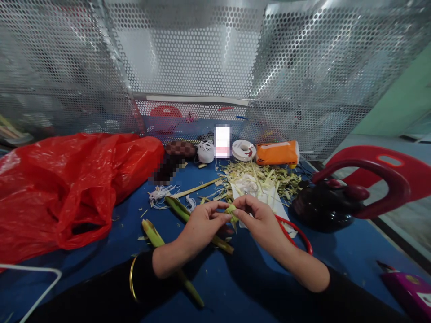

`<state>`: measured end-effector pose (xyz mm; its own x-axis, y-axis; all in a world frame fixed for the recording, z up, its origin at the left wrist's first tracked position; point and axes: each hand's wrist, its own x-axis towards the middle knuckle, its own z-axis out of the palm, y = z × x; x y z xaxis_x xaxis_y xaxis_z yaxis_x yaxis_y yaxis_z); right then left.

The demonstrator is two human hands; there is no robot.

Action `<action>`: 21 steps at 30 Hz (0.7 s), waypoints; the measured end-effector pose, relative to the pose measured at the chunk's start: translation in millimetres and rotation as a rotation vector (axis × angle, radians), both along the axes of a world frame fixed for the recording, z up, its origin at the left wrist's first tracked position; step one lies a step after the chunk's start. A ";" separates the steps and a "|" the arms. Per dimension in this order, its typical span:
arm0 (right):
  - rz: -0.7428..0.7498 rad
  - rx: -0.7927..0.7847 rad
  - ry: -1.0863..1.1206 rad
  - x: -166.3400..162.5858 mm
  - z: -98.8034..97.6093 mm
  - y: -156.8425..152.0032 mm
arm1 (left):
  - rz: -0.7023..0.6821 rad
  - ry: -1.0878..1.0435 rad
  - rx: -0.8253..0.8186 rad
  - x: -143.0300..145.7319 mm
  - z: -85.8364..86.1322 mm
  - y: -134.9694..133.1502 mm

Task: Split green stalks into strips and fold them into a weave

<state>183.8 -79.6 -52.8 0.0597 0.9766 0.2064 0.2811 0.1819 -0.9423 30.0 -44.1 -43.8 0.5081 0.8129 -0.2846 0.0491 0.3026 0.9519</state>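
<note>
Both my hands meet over the blue table (340, 255) and pinch a small pale green folded leaf strip (231, 210) between their fingertips. My left hand (202, 224) grips its left end, my right hand (257, 220) its right end. Long green leaf stalks (178, 208) lie under and beside my left wrist. A gold bangle (132, 278) sits on my left forearm. Red-handled scissors (298, 233) lie partly hidden under my right wrist.
A big red plastic bag (67, 188) fills the left. A heap of leaf trimmings (262, 179) lies beyond my hands, with thread spools (206, 151), a tape roll (244, 150) and an orange packet (278, 153) behind. A black kettle (319, 206) with red handle stands right. Perforated metal screens enclose the back.
</note>
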 end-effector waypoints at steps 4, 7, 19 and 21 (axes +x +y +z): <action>-0.027 0.050 -0.104 -1.5 1.4 -2.2 | 0.001 -0.015 0.024 -0.9 2.0 -1.0; 0.003 0.067 -0.096 -0.3 6.3 -3.5 | 0.018 -0.044 0.037 -3.1 3.4 -0.3; 0.080 0.017 0.033 7.9 3.7 -0.6 | 0.046 -0.054 0.044 -4.8 8.7 1.1; 0.092 -0.015 0.083 6.1 2.7 -0.6 | 0.019 -0.031 0.092 -5.1 8.3 1.1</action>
<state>189.9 -80.2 -50.1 -0.0140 0.9818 0.1895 0.1848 0.1888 -0.9645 24.9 -43.0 -35.5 0.4994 0.8447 -0.1927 0.0141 0.2144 0.9766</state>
